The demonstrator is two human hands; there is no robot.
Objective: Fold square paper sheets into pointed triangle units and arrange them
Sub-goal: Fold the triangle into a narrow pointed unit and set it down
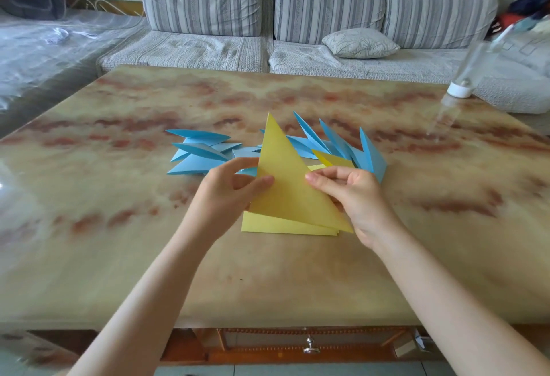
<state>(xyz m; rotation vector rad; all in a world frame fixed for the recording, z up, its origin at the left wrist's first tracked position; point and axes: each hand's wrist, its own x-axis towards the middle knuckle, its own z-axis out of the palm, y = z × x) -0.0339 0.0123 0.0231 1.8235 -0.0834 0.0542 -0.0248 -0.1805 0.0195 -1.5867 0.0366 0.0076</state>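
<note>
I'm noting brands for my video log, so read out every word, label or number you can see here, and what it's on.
No text can be read anywhere.
The yellow folded sheet and the blue triangle units are plain, unprinted paper.
The clear bottle at far right is blurred; no label is legible on it.

Folded triangle (285, 185) hides (partly) the yellow sheets (268, 225).

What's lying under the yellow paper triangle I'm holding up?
A flat stack of yellow paper sheets lies on the marble-patterned table beneath the yellow paper triangle. Only its near edge and a far corner show; the triangle covers the rest, so the sheet count is unclear.
</note>
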